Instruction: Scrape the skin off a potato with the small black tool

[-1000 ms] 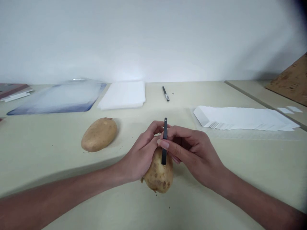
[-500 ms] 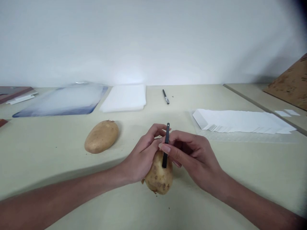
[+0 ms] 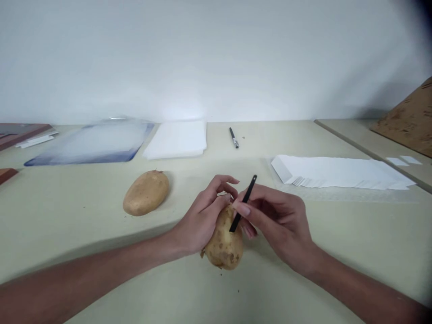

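A brownish-yellow potato (image 3: 223,249) with dark spots and bits of loose skin sits in front of me. My left hand (image 3: 202,220) is wrapped round its left and far side, and its hidden fingertips cannot be made out. Between thumb and fingers, my right hand (image 3: 278,213) pinches a slim, flat black tool (image 3: 248,194) with a small hole near its top. The tool leans to the right, its lower end at a pale patch on the potato's upper face; whether it touches the skin is unclear.
Another potato (image 3: 146,192) lies to the left. Behind are a blue-edged clear folder (image 3: 91,141), white paper sheets (image 3: 177,139) and a black pen (image 3: 233,137). Fanned white paper strips (image 3: 340,171) lie right, with a cardboard piece (image 3: 410,119) beyond.
The black tool has gone from nearly upright to tilted, its top end swinging right. My right hand has turned slightly with it. My left hand and the potato stay nearly in place.
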A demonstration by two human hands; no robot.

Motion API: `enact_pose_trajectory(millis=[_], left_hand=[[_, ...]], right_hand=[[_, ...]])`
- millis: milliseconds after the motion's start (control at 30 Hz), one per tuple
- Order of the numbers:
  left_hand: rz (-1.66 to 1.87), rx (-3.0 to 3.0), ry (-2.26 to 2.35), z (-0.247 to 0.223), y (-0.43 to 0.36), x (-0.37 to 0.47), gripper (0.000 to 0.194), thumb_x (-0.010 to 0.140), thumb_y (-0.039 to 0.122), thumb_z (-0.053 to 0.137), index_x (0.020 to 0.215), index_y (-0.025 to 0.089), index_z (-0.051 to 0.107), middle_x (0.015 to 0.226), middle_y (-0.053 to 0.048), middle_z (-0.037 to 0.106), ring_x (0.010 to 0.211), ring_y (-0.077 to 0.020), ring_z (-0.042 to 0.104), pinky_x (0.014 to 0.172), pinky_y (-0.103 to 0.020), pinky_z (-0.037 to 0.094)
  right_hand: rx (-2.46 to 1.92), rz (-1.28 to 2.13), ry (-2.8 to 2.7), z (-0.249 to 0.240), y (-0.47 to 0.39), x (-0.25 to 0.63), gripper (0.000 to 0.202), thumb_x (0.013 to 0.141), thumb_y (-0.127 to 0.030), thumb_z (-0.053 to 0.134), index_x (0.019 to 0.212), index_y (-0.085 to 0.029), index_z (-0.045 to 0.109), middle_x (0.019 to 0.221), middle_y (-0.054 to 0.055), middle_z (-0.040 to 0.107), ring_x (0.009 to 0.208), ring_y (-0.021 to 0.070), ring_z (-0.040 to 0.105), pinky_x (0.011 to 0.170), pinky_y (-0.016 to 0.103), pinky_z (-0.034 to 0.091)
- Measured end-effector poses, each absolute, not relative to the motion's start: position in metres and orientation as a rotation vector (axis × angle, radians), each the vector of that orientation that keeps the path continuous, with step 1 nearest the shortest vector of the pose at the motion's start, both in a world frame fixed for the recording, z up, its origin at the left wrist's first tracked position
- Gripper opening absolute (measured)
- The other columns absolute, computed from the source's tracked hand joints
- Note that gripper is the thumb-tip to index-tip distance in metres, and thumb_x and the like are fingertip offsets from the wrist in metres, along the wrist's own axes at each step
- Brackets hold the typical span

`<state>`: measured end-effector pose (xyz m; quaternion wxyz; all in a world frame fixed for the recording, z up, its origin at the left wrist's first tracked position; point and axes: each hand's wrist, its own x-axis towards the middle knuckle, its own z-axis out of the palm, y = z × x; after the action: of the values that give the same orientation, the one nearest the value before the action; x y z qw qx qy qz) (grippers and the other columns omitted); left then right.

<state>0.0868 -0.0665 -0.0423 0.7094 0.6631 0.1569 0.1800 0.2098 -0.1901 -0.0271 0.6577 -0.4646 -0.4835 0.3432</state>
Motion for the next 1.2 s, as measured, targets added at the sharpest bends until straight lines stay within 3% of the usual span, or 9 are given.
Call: enact_pose_trajectory(millis=[200, 367, 533, 633, 767, 1000, 1200], left_hand=[[0.299, 1.263, 0.284, -0.0437, -0.0686, 0.0869, 0.022, 0.105, 0.037, 0.048, 0.126, 0.029, 0.051, 0.104, 0.0, 0.064, 0.066, -0.0127, 0.068, 0.066, -0.028, 0.056], [0.343, 1.316, 0.323, -0.0469, -0.067, 0.0866, 0.022, 0.104, 0.037, 0.05, 0.125, 0.033, 0.056, 0.118, 0.001, 0.061, 0.07, -0.0097, 0.068, 0.068, -0.025, 0.055], [0.402, 1.439, 0.366, -0.0475, -0.0654, 0.0868, 0.023, 0.105, 0.028, 0.046, 0.123, 0.032, 0.06, 0.111, 0.002, 0.063, 0.089, -0.0136, 0.064, 0.079, -0.026, 0.05], [0.404, 1.47, 0.363, -0.0471, -0.0648, 0.0868, 0.024, 0.105, 0.027, 0.045, 0.123, 0.031, 0.06, 0.107, 0.001, 0.065, 0.089, -0.0144, 0.06, 0.079, -0.027, 0.047], [0.403, 1.457, 0.388, -0.0477, -0.0649, 0.0866, 0.023, 0.105, 0.03, 0.047, 0.124, 0.033, 0.06, 0.113, 0.001, 0.064, 0.093, -0.0144, 0.063, 0.081, -0.026, 0.05], [0.273, 1.234, 0.312, -0.0481, -0.0673, 0.0875, 0.023, 0.104, 0.038, 0.047, 0.126, 0.034, 0.051, 0.116, -0.001, 0.061, 0.061, -0.0149, 0.072, 0.061, -0.032, 0.06], [0.312, 1.339, 0.357, -0.045, -0.0662, 0.0863, 0.022, 0.104, 0.035, 0.046, 0.124, 0.033, 0.055, 0.123, -0.002, 0.061, 0.066, -0.0126, 0.07, 0.066, -0.03, 0.06]], right_hand=[[-1.091, 0.832, -1.028, -0.0275, -0.1878, 0.2089, 0.008, 0.094, -0.019, 0.073, 0.087, -0.017, 0.073, 0.059, -0.003, 0.061, 0.053, 0.0091, 0.055, 0.054, 0.021, 0.047], [-1.053, 0.876, -1.016, -0.0274, -0.1882, 0.2064, 0.011, 0.09, -0.014, 0.076, 0.08, -0.016, 0.071, 0.059, -0.003, 0.063, 0.052, 0.0091, 0.056, 0.054, 0.021, 0.049], [-1.0, 0.872, -1.028, -0.0304, -0.1924, 0.2063, 0.01, 0.091, -0.011, 0.073, 0.084, -0.018, 0.075, 0.062, -0.002, 0.062, 0.052, 0.0093, 0.056, 0.052, 0.021, 0.049], [-0.954, 0.873, -1.065, -0.0304, -0.194, 0.206, 0.009, 0.091, -0.01, 0.073, 0.088, -0.018, 0.075, 0.066, -0.001, 0.064, 0.052, 0.01, 0.059, 0.05, 0.022, 0.05], [-1.005, 0.843, -1.049, -0.0295, -0.1917, 0.2068, 0.016, 0.089, -0.007, 0.075, 0.078, -0.017, 0.071, 0.062, -0.002, 0.064, 0.053, 0.0094, 0.058, 0.053, 0.021, 0.05], [-1.055, 0.843, -1.007, -0.0319, -0.1898, 0.2082, 0.016, 0.092, -0.016, 0.075, 0.078, -0.018, 0.066, 0.061, -0.001, 0.066, 0.053, 0.0113, 0.059, 0.053, 0.023, 0.052], [-1.091, 0.865, -0.936, -0.0348, -0.1887, 0.2047, 0.014, 0.094, -0.025, 0.074, 0.083, -0.017, 0.07, 0.057, -0.001, 0.066, 0.049, 0.0104, 0.057, 0.049, 0.022, 0.051]])
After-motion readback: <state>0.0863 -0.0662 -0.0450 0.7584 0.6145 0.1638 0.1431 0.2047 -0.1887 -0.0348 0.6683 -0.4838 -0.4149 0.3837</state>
